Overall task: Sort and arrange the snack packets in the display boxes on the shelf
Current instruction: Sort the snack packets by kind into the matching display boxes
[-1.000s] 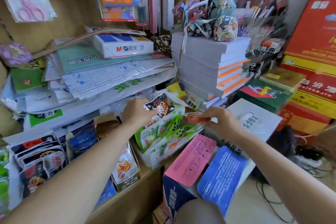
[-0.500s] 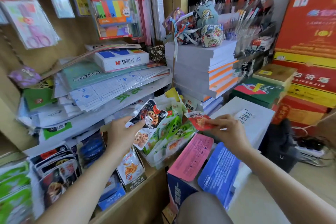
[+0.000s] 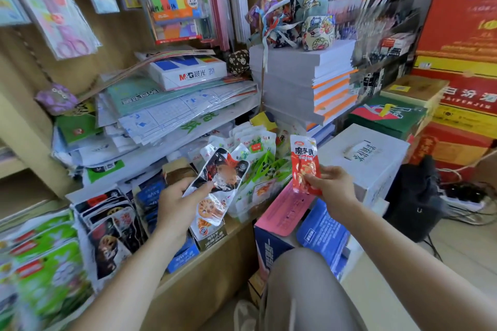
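Observation:
My left hand (image 3: 178,203) pinches a black, white and red snack packet (image 3: 220,168) together with a white lotus-root packet (image 3: 212,208), above the shelf's front edge. A red snack packet (image 3: 305,162) is held upright by my right hand (image 3: 333,189), just right of the clear display box (image 3: 242,212). That box holds several green and white packets (image 3: 262,166). Further left, a display box of black packets (image 3: 107,226) stands on the wooden shelf (image 3: 215,255). Green packets (image 3: 48,263) fill the far left, blurred.
Stacks of paper and an M&G ream (image 3: 188,70) lie on the shelf above the snacks. A white carton (image 3: 371,158) and an open blue box with pink and blue flaps (image 3: 285,212) stand right of the shelf. My knee (image 3: 304,285) is below. Red cartons (image 3: 462,35) rise at the right.
Both hands have lifted out of the clear box. The left hand drew its packets back toward me; the right hand raised the red packet upright. The camera tilted up.

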Demonstrator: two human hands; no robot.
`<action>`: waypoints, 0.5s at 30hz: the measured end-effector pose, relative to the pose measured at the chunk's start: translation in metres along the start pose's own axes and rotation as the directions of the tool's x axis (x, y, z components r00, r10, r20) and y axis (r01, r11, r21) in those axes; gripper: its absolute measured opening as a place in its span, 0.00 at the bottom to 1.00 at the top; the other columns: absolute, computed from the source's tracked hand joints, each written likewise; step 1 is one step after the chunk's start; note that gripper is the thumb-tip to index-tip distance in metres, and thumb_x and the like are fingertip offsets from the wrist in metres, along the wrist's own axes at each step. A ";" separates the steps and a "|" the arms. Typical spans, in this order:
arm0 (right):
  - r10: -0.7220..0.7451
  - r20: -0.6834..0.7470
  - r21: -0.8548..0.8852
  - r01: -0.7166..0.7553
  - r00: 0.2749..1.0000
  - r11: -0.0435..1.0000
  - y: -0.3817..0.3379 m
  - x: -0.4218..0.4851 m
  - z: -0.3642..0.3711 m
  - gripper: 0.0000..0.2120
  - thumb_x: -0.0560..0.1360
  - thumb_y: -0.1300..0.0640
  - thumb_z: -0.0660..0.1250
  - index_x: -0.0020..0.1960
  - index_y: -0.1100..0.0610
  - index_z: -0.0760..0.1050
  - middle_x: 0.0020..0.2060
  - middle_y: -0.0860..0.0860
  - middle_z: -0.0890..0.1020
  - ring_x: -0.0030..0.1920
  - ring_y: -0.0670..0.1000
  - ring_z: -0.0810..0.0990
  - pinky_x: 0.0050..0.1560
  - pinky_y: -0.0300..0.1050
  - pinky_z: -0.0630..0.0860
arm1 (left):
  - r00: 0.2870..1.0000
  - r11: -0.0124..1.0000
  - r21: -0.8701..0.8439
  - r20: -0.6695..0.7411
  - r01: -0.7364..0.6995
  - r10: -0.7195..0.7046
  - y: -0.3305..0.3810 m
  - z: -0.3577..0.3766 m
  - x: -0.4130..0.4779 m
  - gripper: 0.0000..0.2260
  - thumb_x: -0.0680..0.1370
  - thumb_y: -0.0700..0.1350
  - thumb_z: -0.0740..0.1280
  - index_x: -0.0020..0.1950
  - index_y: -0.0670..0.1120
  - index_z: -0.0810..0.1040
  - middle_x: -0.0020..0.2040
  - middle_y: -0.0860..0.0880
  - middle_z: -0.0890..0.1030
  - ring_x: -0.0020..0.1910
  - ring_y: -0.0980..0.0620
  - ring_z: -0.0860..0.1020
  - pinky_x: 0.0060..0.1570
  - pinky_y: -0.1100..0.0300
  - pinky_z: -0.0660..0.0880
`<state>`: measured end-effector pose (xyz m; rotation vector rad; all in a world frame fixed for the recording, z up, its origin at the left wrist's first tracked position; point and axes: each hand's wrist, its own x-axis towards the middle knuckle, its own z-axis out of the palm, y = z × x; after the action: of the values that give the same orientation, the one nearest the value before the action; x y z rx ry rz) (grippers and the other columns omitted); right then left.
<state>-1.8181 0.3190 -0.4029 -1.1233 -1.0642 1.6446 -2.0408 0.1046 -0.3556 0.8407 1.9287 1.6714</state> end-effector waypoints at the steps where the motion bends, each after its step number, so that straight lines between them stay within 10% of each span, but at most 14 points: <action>1: 0.021 0.037 0.032 -0.022 0.999 0.999 0.003 0.000 -0.001 0.22 0.70 0.70 0.74 0.62 0.64 0.71 0.52 0.64 0.83 0.45 0.61 0.86 0.39 0.52 0.84 | 1.000 1.000 -0.011 0.011 0.018 -0.018 -0.001 -0.003 -0.006 0.03 0.78 0.43 0.73 0.48 0.52 0.85 0.44 0.57 0.87 0.45 0.60 0.84 0.45 0.61 0.78; 6: 0.020 0.284 0.045 -0.034 0.959 0.998 0.002 -0.032 0.011 0.16 0.73 0.71 0.69 0.60 0.63 0.76 0.47 0.57 0.86 0.43 0.56 0.85 0.43 0.50 0.81 | 0.994 0.992 -0.059 -0.011 0.110 -0.111 -0.011 -0.027 -0.040 0.09 0.78 0.43 0.72 0.57 0.45 0.84 0.49 0.46 0.87 0.48 0.45 0.86 0.52 0.47 0.80; 15: -0.079 0.496 -0.066 0.128 0.865 0.990 0.002 -0.101 0.087 0.08 0.75 0.70 0.69 0.51 0.61 0.79 0.42 0.56 0.86 0.42 0.56 0.85 0.38 0.48 0.81 | 0.916 0.999 -0.008 -0.398 0.046 -0.046 -0.030 -0.126 -0.100 0.32 0.66 0.60 0.79 0.66 0.47 0.80 0.64 0.55 0.79 0.63 0.51 0.77 0.66 0.42 0.74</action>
<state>-1.8781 0.2078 -0.3619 -0.6943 -1.5151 1.8577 -2.0606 -0.0571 -0.3696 0.4714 2.1910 1.9289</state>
